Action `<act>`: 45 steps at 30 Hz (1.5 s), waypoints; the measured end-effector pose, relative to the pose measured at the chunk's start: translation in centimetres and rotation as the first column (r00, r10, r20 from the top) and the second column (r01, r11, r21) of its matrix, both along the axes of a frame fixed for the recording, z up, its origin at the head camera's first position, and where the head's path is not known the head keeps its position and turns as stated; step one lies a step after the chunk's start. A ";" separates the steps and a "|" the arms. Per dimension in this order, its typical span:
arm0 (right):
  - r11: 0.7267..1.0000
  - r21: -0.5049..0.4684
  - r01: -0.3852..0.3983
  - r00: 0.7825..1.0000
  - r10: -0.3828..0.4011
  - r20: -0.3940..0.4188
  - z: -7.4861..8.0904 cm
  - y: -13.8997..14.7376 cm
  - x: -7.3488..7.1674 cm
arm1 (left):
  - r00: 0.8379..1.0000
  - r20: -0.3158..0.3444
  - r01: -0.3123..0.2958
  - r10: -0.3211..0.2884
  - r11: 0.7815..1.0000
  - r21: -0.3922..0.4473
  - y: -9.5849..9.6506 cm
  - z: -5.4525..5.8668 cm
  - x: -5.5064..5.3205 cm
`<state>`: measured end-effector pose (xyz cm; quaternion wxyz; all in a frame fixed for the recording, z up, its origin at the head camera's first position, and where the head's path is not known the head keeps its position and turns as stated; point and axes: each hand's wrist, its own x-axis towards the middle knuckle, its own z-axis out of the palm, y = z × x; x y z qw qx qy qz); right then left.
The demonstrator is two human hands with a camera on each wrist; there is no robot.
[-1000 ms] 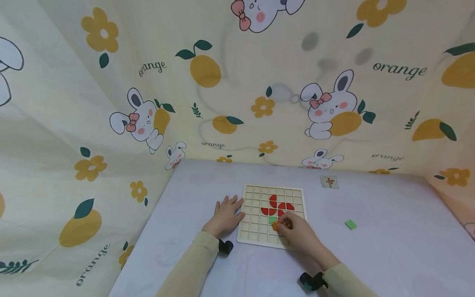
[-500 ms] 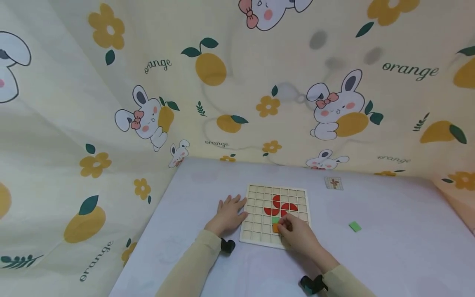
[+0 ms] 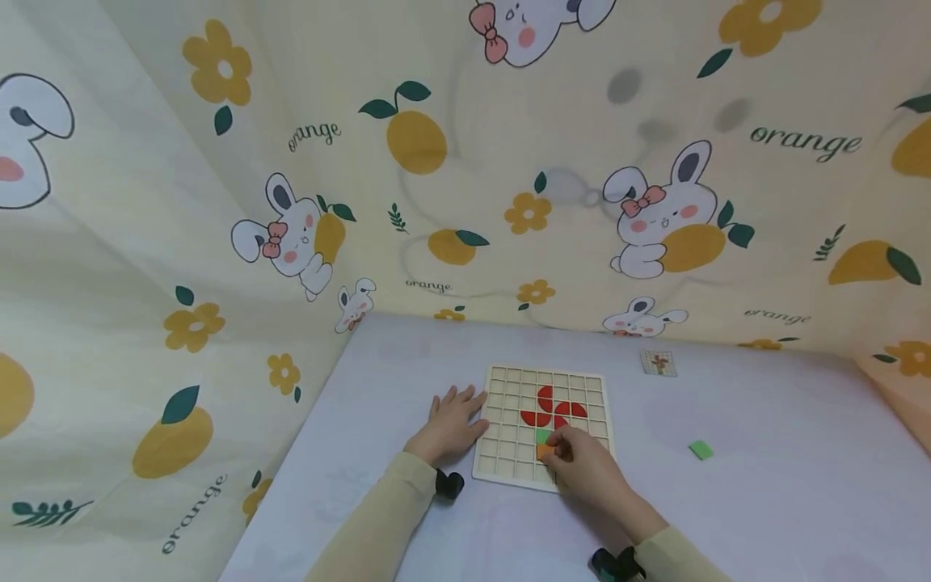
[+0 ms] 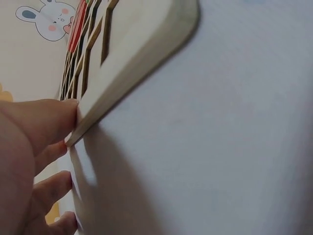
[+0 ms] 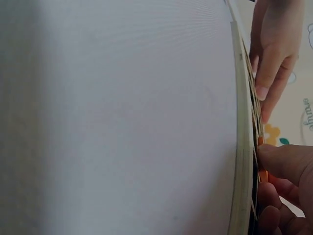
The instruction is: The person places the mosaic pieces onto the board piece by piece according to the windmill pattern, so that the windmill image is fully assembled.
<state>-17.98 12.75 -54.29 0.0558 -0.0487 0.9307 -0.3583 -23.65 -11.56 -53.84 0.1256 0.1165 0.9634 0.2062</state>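
A pale wooden grid board (image 3: 503, 461) lies on the table. Red rounded pieces (image 3: 537, 419) form a pinwheel in its cells, with a green square tile (image 3: 543, 436) just below them. Under that tile, an orange square tile (image 3: 542, 453) lies at a cell, its right side at my right hand (image 3: 587, 466). Thumb and curled fingers pinch this orange tile, as the right wrist view shows, the thumb (image 5: 283, 161) covering part of it. My left hand (image 3: 452, 427) rests beside the board with spread fingers, thumb (image 4: 49, 120) against its left edge.
A loose green square tile (image 3: 701, 449) lies on the table to the right of the board. Farther back is a small pattern card (image 3: 659, 363) printed with a pinwheel flower. A patterned cloth (image 3: 473, 178) with rabbits and oranges hangs behind the table (image 3: 785, 485).
The orange tile, tilted in my right fingers a second ago, now lies flatter at the cell below the green tile. My left hand stays at the board's edge. The head view has shifted slightly.
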 end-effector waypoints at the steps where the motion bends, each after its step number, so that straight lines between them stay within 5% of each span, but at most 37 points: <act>1: 1.000 0.002 0.003 1.000 -0.003 -0.002 0.1 0.0 0.0 | 1.000 -0.002 0.002 -0.002 1.000 -0.003 0.0 0.0 0.0; 19: 1.000 0.029 -0.001 1.000 0.001 0.009 0.5 -0.3 0.1 | 1.000 -0.007 -0.014 0.014 1.000 -0.002 0.1 0.2 -0.1; 27: 0.999 -0.042 -0.018 0.999 0.020 0.032 1.1 0.5 0.6 | 1.000 -0.005 -0.010 0.010 1.000 0.010 -0.1 0.0 0.2; 36: 0.995 -0.005 0.104 0.994 -0.104 -0.014 2.3 9.1 -0.3 | 1.000 -0.005 -0.005 0.005 1.000 0.017 0.2 -0.1 0.1; 45: 0.953 -0.028 0.300 0.954 -0.301 -0.012 2.1 17.5 0.5 | 1.000 -0.008 -0.013 0.013 1.000 0.022 0.0 -0.2 0.2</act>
